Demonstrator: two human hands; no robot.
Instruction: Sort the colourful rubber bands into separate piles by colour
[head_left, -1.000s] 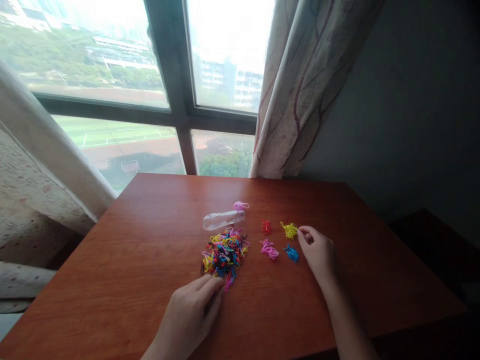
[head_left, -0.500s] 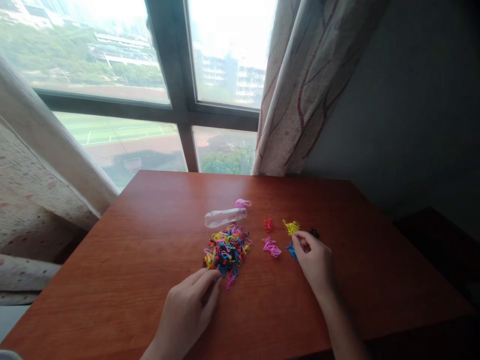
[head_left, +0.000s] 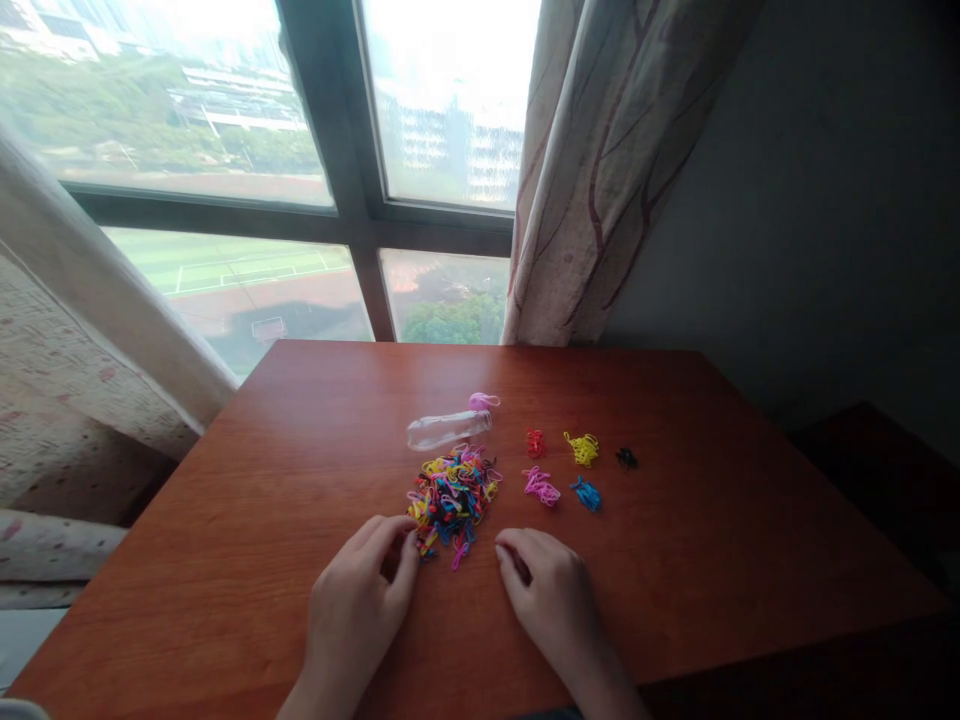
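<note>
A mixed heap of small coloured rubber bands (head_left: 454, 495) lies mid-table. My left hand (head_left: 361, 595) rests at its lower left edge, thumb and forefinger pinched by the outermost bands; whatever they hold is too small to make out. To the right of the heap and apart from it, my right hand (head_left: 551, 585) has its fingers pressed together, with no band showing in them. Beyond it lie single-colour clusters: red bands (head_left: 535, 443), yellow bands (head_left: 582, 449), pink bands (head_left: 541, 487), blue bands (head_left: 586, 494) and black bands (head_left: 626, 458).
Behind the heap a clear plastic bottle (head_left: 448, 430) lies on its side, with a pink looped piece (head_left: 484, 401) beside its mouth. The brown wooden table (head_left: 225, 520) meets a window and a curtain (head_left: 559, 240) at the far side.
My right hand has moved left and nearer to me, from the blue and yellow clusters to beside the heap. My left hand has shifted slightly left along the heap's edge.
</note>
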